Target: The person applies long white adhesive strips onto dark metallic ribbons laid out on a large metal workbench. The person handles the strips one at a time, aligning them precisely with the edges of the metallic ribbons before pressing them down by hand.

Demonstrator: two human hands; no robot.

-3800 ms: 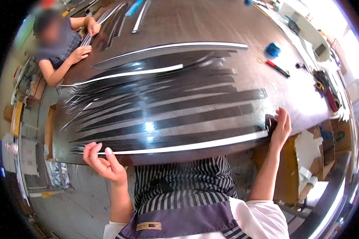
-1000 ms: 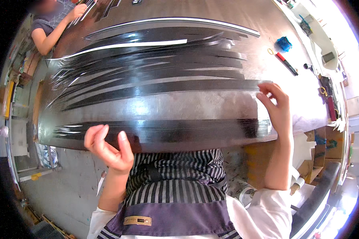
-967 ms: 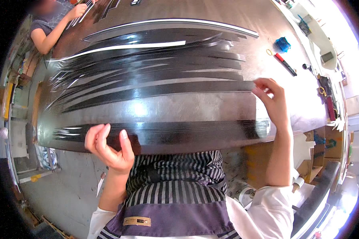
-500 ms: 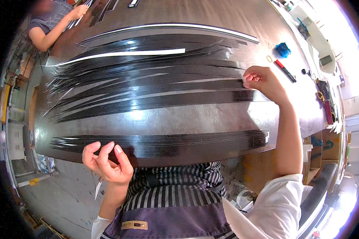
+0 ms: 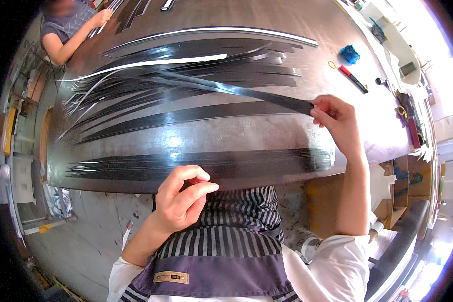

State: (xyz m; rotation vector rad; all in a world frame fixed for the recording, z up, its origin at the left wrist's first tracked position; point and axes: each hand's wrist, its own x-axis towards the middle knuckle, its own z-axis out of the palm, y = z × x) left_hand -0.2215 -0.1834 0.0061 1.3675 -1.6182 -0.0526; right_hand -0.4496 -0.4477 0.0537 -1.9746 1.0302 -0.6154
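Note:
Between the thumb and fingers of my right hand (image 5: 339, 120) is the right end of a long, shiny black strip (image 5: 246, 92). The strip rises off the table and slants back to the left, over other strips. Its far end is lost among a spread of similar black strips (image 5: 201, 111). My left hand (image 5: 178, 199) hovers at the near table edge, fingers bent, with a small gap between thumb and forefinger and nothing seen in it. Just beyond it lies a neat row of black strips (image 5: 267, 163) along the near edge.
A white strip (image 5: 186, 61) lies over the far strips, and a black-and-white one (image 5: 236, 30) is behind it. On the right are a blue bundle (image 5: 350, 54), a red-and-black marker (image 5: 353, 79) and yellow-handled scissors (image 5: 401, 111). A co-worker's hand (image 5: 101, 18) holds strips at far left.
My right hand has taken hold of one black strip and lifted its right end, drawing it toward me. My left hand has moved right, its thumb and forefinger coming closer together.

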